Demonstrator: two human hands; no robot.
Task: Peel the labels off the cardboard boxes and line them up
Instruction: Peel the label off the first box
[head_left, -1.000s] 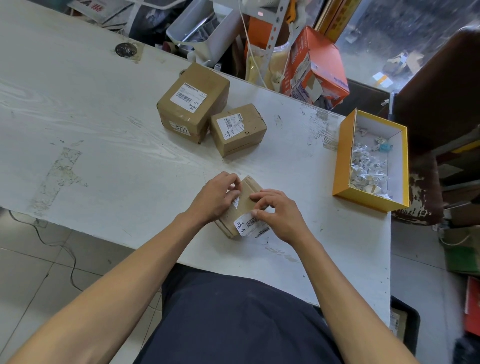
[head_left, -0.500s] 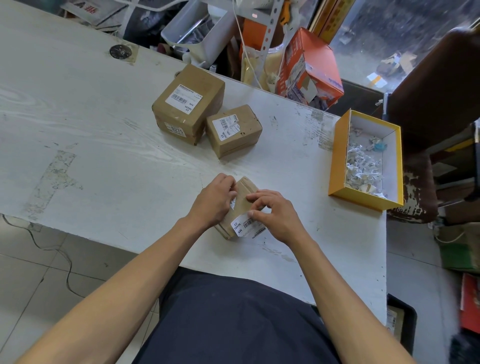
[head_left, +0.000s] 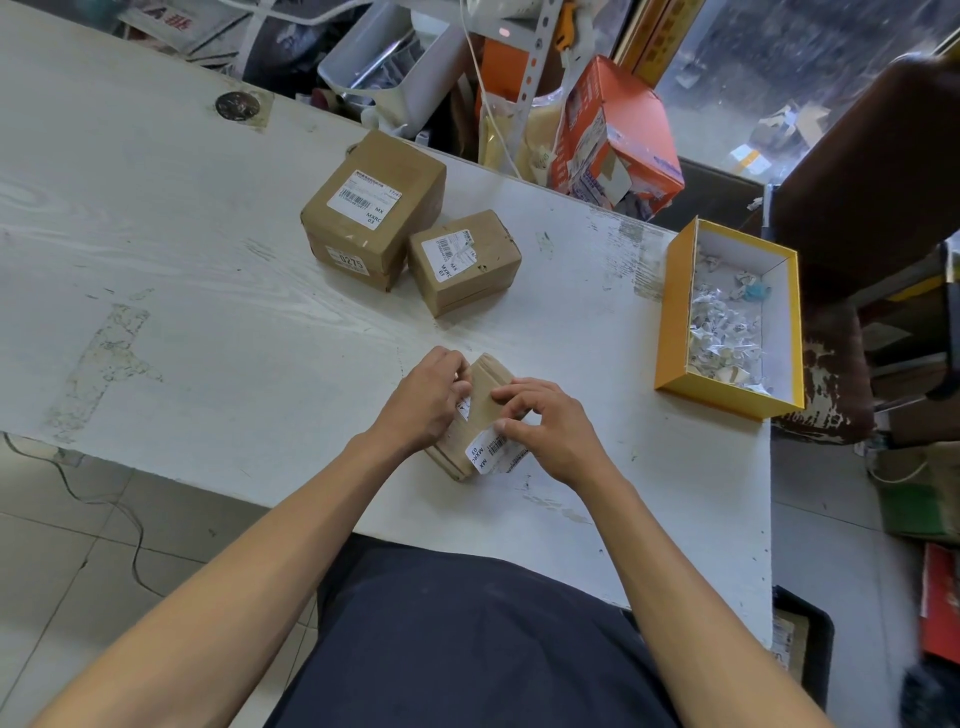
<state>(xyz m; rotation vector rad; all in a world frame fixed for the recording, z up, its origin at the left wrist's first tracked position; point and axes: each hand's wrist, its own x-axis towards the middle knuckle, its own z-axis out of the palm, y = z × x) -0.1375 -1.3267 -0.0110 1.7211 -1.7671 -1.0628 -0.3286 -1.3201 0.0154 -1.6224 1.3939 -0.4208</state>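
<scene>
1. Small brown cardboard box (head_left: 485, 387) sits on the scuffed white counter (head_left: 218, 322), close to the near edge, right in front of the person.
2. Left hand (head_left: 428, 397) is curled round the box's 9 o'clock side, fingers hooked over the top edge, holding it steady.
3. Right hand (head_left: 553, 428) is on the 3 o'clock side, thumb and fingertips pinching the white barcode label (head_left: 485, 451) that reads "MX MXRC 03". The label looks partly lifted off at the 6 o'clock end of the box. A second scrap of white sticker (head_left: 464, 408) peeks out under the left hand's fingers.
4. At 12 o'clock from the hands, well apart, are two more brown boxes touching each other: a bigger cardboard box (head_left: 374, 208) with a white shipping label on top and a "0275" sticker on its side, and a medium brown cardboard box (head_left: 467, 262) just at its 4 o'clock, label still on.
5. Over at 2 o'clock from the hands there's a yellow open tray with white inside (head_left: 670, 322), holding a pile of crumpled white label scraps (head_left: 724, 325).
6. Beyond the far counter edge there's clutter, including an orange carton (head_left: 623, 130).
</scene>
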